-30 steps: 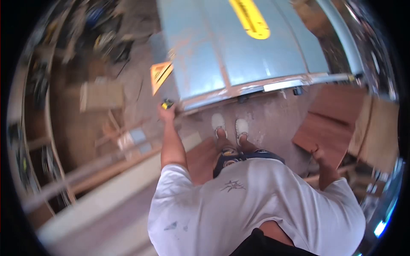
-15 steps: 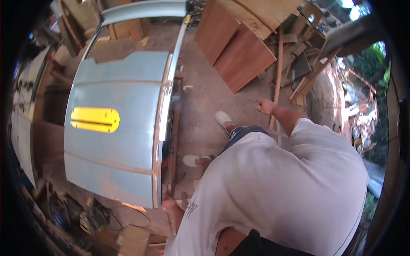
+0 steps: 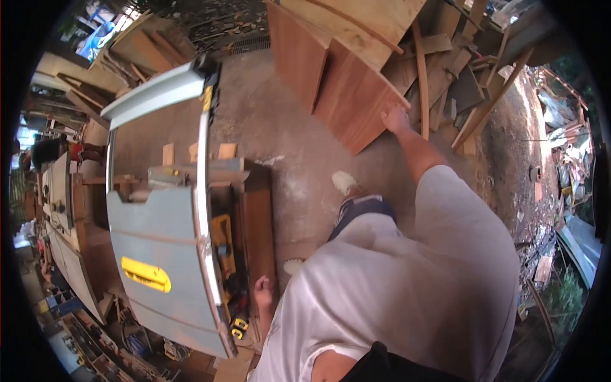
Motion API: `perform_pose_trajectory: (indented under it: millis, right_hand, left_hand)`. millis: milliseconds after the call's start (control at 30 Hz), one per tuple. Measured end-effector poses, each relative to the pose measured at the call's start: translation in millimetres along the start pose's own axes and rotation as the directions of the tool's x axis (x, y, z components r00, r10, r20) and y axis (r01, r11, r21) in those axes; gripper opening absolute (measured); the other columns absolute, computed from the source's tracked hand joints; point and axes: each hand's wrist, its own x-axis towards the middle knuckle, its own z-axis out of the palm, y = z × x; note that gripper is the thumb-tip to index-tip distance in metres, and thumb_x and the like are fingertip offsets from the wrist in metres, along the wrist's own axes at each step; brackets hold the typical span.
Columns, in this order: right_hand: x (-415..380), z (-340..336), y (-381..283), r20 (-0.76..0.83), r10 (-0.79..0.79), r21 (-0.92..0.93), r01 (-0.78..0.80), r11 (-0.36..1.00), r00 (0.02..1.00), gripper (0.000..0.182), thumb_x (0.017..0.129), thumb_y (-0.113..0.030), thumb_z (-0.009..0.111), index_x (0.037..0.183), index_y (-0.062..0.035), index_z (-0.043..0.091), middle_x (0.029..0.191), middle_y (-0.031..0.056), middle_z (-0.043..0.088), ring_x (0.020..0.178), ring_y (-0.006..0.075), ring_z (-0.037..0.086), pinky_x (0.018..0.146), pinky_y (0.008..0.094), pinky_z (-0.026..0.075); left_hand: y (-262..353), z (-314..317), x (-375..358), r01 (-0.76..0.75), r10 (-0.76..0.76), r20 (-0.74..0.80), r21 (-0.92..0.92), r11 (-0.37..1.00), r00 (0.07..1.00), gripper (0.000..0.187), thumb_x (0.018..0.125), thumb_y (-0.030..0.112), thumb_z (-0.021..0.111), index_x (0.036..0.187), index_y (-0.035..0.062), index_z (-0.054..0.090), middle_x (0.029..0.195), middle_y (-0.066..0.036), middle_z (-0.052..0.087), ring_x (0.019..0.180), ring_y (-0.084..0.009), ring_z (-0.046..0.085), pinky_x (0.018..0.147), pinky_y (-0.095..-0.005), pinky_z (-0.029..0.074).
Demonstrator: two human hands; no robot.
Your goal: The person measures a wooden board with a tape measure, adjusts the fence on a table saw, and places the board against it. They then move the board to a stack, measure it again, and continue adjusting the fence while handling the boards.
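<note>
My right hand (image 3: 396, 118) is at the right edge of a reddish-brown wooden panel (image 3: 363, 92), near its corner, with the fingers closed over the edge. The panel leans tilted against a pile of boards. My left hand (image 3: 263, 291) hangs low beside the table saw (image 3: 159, 235), apart from it. Its fingers are curled and nothing shows in them. The saw has a grey metal top with a yellow throat plate (image 3: 146, 275) and a pale rail along its near side.
Wood offcuts (image 3: 439, 83) are heaped behind the panel. A brown wooden box (image 3: 258, 223) stands beside the saw, on the side towards my feet. Scrap (image 3: 560, 134) lies at the far right. A person (image 3: 51, 149) is at the far left.
My right hand has moved from open air to the panel's edge. My left hand has come away from the saw's corner. The view has turned, showing more of the workshop at left.
</note>
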Motion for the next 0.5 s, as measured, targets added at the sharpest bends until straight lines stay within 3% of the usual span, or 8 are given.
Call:
perform_pose_trajectory:
  millis: [33, 67, 167, 233, 300, 367, 433, 500]
  right_hand:
    - [43.9, 7.1, 15.2, -0.098, 0.04, -0.077, -0.048, 0.996, 0.994, 0.053, 0.083, -0.033, 0.062, 0.13, -0.0116, 0.051, 0.128, 0.0184, 0.052, 0.124, 0.0338, 0.045, 0.103, 0.042, 0.038]
    - [71.4, 10.2, 26.1, -0.074, 0.045, -0.08, -0.051, 0.996, 0.996, 0.053, 0.083, -0.033, 0.062, 0.13, -0.0116, 0.051, 0.128, 0.0184, 0.052, 0.124, 0.0338, 0.045, 0.103, 0.042, 0.038]
    - [130.3, -14.3, 25.2, 0.03, 0.138, -0.06, -0.136, 0.989, 0.99, 0.063, 0.082, -0.037, 0.064, 0.136, -0.0118, 0.044, 0.133, 0.0165, 0.048, 0.129, 0.0336, 0.04, 0.106, 0.0406, 0.034]
    - [140.9, -47.1, 9.0, 0.386, 0.186, 0.025, -0.212, 0.977, 0.903, 0.06, 0.081, -0.042, 0.065, 0.127, -0.0057, 0.052, 0.124, 0.0184, 0.056, 0.12, 0.0324, 0.049, 0.099, 0.0392, 0.041]
    - [171.3, -17.8, 33.2, 0.425, 0.134, 0.043, -0.168, 0.985, 0.895, 0.057, 0.08, -0.042, 0.066, 0.121, -0.004, 0.056, 0.116, 0.0189, 0.06, 0.113, 0.0317, 0.055, 0.093, 0.0392, 0.044]
    - [192.4, 25.2, 65.7, 0.45, 0.078, 0.066, -0.12, 0.991, 0.889, 0.054, 0.08, -0.042, 0.068, 0.115, -0.0024, 0.059, 0.108, 0.0194, 0.064, 0.106, 0.031, 0.06, 0.088, 0.0392, 0.047]
    - [201.8, 64.7, 88.4, 0.415, -0.038, 0.227, -0.063, 0.972, 0.909, 0.038, 0.079, -0.033, 0.07, 0.1, -0.0013, 0.065, 0.097, 0.0196, 0.066, 0.097, 0.0351, 0.062, 0.084, 0.042, 0.048]
    - [195.8, 60.0, 83.9, 0.404, -0.083, 0.28, -0.037, 0.959, 0.911, 0.037, 0.079, -0.031, 0.07, 0.101, -0.0018, 0.065, 0.096, 0.0203, 0.066, 0.097, 0.0355, 0.062, 0.083, 0.0419, 0.048]
  left_hand:
    - [17.1, 23.5, -0.3, 0.084, -0.084, 0.007, -0.035, 0.996, 0.996, 0.024, 0.091, 0.018, 0.06, 0.111, 0.0043, 0.056, 0.075, 0.002, 0.055, 0.059, -0.0059, 0.047, 0.05, -0.0201, 0.037]
    - [28.2, 35.0, -7.5, 0.179, -0.179, 0.011, -0.059, 0.982, 0.984, 0.025, 0.091, 0.017, 0.059, 0.112, 0.004, 0.056, 0.076, 0.002, 0.055, 0.06, -0.0057, 0.047, 0.051, -0.02, 0.038]
    - [-3.5, 57.7, -7.9, 0.168, -0.172, 0.138, 0.034, 0.985, 0.975, 0.027, 0.091, 0.016, 0.058, 0.115, 0.0028, 0.056, 0.079, 0.002, 0.057, 0.064, -0.0065, 0.051, 0.056, -0.0201, 0.04]
    - [44.8, 85.5, -30.5, 0.229, -0.245, 0.137, 0.125, 0.965, 0.96, 0.029, 0.091, 0.016, 0.058, 0.116, 0.0025, 0.056, 0.081, 0.002, 0.057, 0.066, -0.0071, 0.052, 0.058, -0.0205, 0.041]
    - [71.5, 109.9, -47.0, 0.275, -0.306, 0.138, 0.207, 0.939, 0.942, 0.03, 0.091, 0.017, 0.058, 0.117, 0.0021, 0.056, 0.082, 0.001, 0.058, 0.068, -0.0077, 0.052, 0.06, -0.0209, 0.042]
    - [75.4, 125.8, -59.5, 0.264, -0.264, -0.02, 0.143, 0.954, 0.964, 0.03, 0.091, 0.017, 0.057, 0.117, 0.0018, 0.056, 0.084, 0.0, 0.059, 0.071, -0.0088, 0.053, 0.061, -0.0221, 0.043]
    - [78.8, 136.2, -66.2, 0.299, -0.297, -0.036, 0.129, 0.946, 0.954, 0.03, 0.092, 0.017, 0.057, 0.117, 0.0016, 0.056, 0.084, 0.0, 0.059, 0.072, -0.0086, 0.053, 0.061, -0.0218, 0.043]
    - [67.4, 138.1, -70.3, 0.327, -0.327, -0.014, 0.095, 0.94, 0.945, 0.03, 0.092, 0.017, 0.057, 0.116, 0.0003, 0.056, 0.086, -0.001, 0.06, 0.076, -0.0089, 0.054, 0.065, -0.0222, 0.044]
